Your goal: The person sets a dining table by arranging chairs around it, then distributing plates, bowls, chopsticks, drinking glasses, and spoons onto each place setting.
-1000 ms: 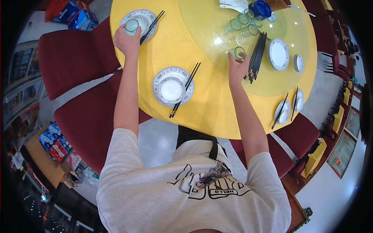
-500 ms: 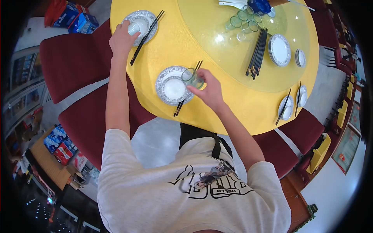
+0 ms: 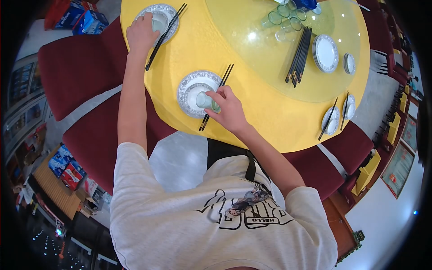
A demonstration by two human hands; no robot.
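My right hand point(image 3: 227, 108) grips a clear drinking glass point(image 3: 204, 101) between thumb and fingers, tilted over the patterned bowl and plate point(image 3: 185, 87) at the near place. A pair of black chopsticks point(image 3: 225, 74) lies beside that plate, passing under the glass and hand. At the far left place, my left hand point(image 3: 141, 33) has its fingers closed around another glass point(image 3: 155, 27), partly hidden by the hand, over a bowl on a patterned plate point(image 3: 170, 12). Black chopsticks point(image 3: 164, 40) rest along the right side of that plate.
A glass turntable point(image 3: 252, 58) on the yellow tablecloth point(image 3: 180, 58) carries several glasses point(image 3: 283, 20), a bundle of black chopsticks point(image 3: 299, 58) and stacked plates point(image 3: 325, 53). Two more place settings point(image 3: 332, 121) lie at the right. Maroon chairs point(image 3: 81, 81) surround the table.
My right hand has moved left and down, bringing its glass over the near bowl and turning it. My left hand stays at the far plate with its glass. The whole view has shifted slightly.
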